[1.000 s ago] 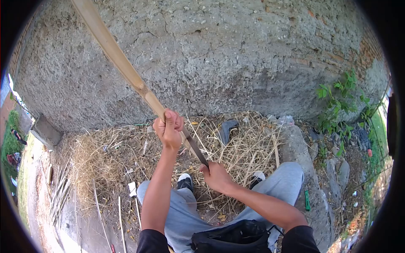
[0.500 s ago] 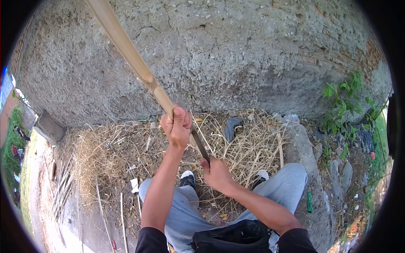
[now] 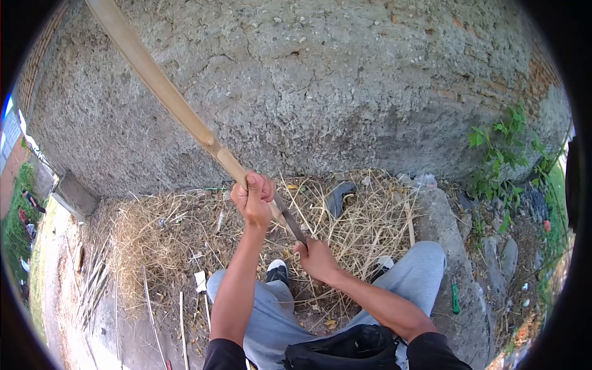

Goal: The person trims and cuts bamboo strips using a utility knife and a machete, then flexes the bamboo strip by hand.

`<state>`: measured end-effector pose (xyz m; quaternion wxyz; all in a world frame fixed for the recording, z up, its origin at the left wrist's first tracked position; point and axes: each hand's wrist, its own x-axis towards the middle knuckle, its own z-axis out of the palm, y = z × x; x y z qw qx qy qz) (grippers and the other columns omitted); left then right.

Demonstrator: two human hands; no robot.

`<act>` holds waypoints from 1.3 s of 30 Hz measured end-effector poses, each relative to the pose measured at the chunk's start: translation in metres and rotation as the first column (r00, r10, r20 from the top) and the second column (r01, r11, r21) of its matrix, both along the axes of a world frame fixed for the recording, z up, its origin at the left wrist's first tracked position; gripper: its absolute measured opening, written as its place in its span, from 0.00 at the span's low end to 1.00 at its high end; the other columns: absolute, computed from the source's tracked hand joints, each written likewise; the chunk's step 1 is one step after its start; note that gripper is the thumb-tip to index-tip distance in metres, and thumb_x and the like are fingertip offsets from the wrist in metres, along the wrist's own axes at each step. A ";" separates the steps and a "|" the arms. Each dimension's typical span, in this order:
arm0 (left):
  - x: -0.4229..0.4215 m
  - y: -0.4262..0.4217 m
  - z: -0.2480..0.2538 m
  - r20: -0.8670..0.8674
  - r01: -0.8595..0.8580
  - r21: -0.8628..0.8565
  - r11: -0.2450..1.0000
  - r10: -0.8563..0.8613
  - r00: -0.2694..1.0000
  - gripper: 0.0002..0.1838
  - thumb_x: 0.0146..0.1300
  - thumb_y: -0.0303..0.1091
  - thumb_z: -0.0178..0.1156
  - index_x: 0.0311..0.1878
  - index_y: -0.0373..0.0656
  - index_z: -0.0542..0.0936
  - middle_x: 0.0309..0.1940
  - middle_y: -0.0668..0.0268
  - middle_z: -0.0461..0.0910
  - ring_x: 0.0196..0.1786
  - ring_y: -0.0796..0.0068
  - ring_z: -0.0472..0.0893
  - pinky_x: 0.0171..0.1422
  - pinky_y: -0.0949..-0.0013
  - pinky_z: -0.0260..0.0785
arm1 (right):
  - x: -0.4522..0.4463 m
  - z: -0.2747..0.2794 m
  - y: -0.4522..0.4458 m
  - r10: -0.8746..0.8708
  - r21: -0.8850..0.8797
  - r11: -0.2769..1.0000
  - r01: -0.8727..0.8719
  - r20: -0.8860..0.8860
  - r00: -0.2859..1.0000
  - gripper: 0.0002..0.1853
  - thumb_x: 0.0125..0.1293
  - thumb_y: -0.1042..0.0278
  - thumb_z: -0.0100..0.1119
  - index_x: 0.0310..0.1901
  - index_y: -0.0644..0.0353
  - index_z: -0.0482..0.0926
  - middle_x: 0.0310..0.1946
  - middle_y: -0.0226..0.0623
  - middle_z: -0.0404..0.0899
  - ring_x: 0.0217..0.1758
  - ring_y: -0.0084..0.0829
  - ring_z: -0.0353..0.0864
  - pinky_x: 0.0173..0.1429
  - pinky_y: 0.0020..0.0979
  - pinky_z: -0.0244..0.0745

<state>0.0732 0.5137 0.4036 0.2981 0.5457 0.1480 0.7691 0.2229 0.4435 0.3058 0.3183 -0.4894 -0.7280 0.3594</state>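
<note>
My left hand (image 3: 253,200) is closed around a long split bamboo strip (image 3: 161,86). The pale strip slants up and left from my fist past the top of the view, with a node partway along it. In my right hand (image 3: 318,260), lower and to the right, is a knife whose handle is covered by my fingers. Its long dark blade (image 3: 292,223) runs up and left towards the bamboo just below my left fist. Whether the edge bites into the strip cannot be made out.
A rough wall (image 3: 296,92) rises close in front. Dry shavings (image 3: 376,216) cover the ground, with a dark shoe-like scrap (image 3: 338,197) among them. Cut strips (image 3: 95,277) lie at left, a green object (image 3: 456,299) at right. Leafy plants (image 3: 502,148) grow by the wall.
The bamboo's upper part has swung left and down, and my left hand has shifted slightly down and left. My right hand still grips the knife, a little lower. The view has tilted slightly.
</note>
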 end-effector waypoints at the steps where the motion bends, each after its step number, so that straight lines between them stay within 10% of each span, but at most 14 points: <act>1: 0.004 -0.001 0.001 0.006 -0.006 -0.008 1.000 0.006 1.000 0.23 0.74 0.43 0.51 0.23 0.42 0.64 0.15 0.75 0.56 0.17 0.85 0.52 0.20 0.76 0.43 | -0.004 0.019 -0.003 -0.015 -0.028 1.000 0.012 -0.112 0.994 0.14 0.70 0.66 0.49 0.34 0.69 0.78 0.21 0.56 0.78 0.27 0.56 0.80 0.35 0.49 0.74; 6: 0.009 0.000 0.002 -0.001 -0.041 -0.004 0.999 0.041 0.999 0.23 0.74 0.44 0.51 0.23 0.43 0.63 0.15 0.74 0.56 0.16 0.85 0.53 0.20 0.76 0.42 | -0.006 -0.095 0.004 -0.022 0.005 1.000 0.021 0.204 0.979 0.16 0.70 0.64 0.46 0.35 0.67 0.80 0.21 0.53 0.78 0.27 0.52 0.81 0.35 0.46 0.74; 13: -0.010 0.002 0.001 0.037 -0.090 -0.048 0.995 0.092 0.995 0.24 0.74 0.44 0.51 0.22 0.43 0.62 0.15 0.74 0.56 0.17 0.86 0.52 0.19 0.76 0.43 | -0.010 -0.002 -0.006 0.009 -0.054 0.998 -0.012 -0.050 0.999 0.18 0.70 0.63 0.48 0.36 0.75 0.75 0.20 0.59 0.77 0.27 0.61 0.79 0.34 0.50 0.76; 17: -0.010 0.002 0.000 0.017 -0.160 -0.043 0.986 0.161 0.987 0.24 0.74 0.45 0.51 0.22 0.43 0.62 0.15 0.74 0.56 0.17 0.86 0.51 0.19 0.76 0.42 | 0.001 -0.102 0.000 0.011 -0.221 0.975 0.035 0.204 0.979 0.20 0.69 0.61 0.50 0.35 0.76 0.77 0.25 0.63 0.78 0.33 0.62 0.80 0.40 0.51 0.76; 25: -0.014 0.002 0.002 0.031 -0.241 -0.080 0.967 0.244 0.969 0.24 0.75 0.46 0.48 0.22 0.46 0.60 0.14 0.76 0.51 0.15 0.86 0.48 0.18 0.76 0.40 | -0.008 -0.053 0.006 -0.001 -0.080 0.997 0.001 0.000 1.000 0.17 0.69 0.61 0.51 0.34 0.69 0.79 0.19 0.54 0.76 0.25 0.53 0.79 0.32 0.47 0.72; 29: -0.016 0.002 0.001 0.057 -0.171 -0.033 0.985 0.172 0.983 0.24 0.74 0.46 0.51 0.22 0.44 0.61 0.15 0.75 0.54 0.17 0.86 0.51 0.19 0.76 0.41 | 0.010 -0.162 0.013 0.051 -0.176 0.984 -0.012 0.219 0.974 0.16 0.68 0.62 0.50 0.38 0.69 0.80 0.19 0.54 0.77 0.26 0.54 0.80 0.34 0.48 0.74; 33: -0.038 0.004 0.000 0.088 -0.222 -0.087 0.971 0.229 0.969 0.24 0.74 0.46 0.50 0.23 0.45 0.60 0.15 0.76 0.53 0.16 0.86 0.51 0.19 0.77 0.40 | 0.008 -0.112 0.037 0.102 -0.381 0.922 -0.074 0.055 0.993 0.20 0.68 0.58 0.51 0.40 0.71 0.81 0.19 0.49 0.78 0.24 0.51 0.78 0.34 0.43 0.74; 39: -0.049 -0.004 0.012 0.037 -0.159 -0.150 0.976 0.167 0.985 0.26 0.74 0.52 0.46 0.22 0.48 0.58 0.13 0.74 0.51 0.14 0.85 0.47 0.18 0.75 0.38 | 0.001 -0.042 0.017 0.042 -0.191 0.981 -0.029 0.061 0.997 0.18 0.69 0.58 0.51 0.35 0.68 0.77 0.20 0.51 0.77 0.26 0.50 0.80 0.34 0.46 0.71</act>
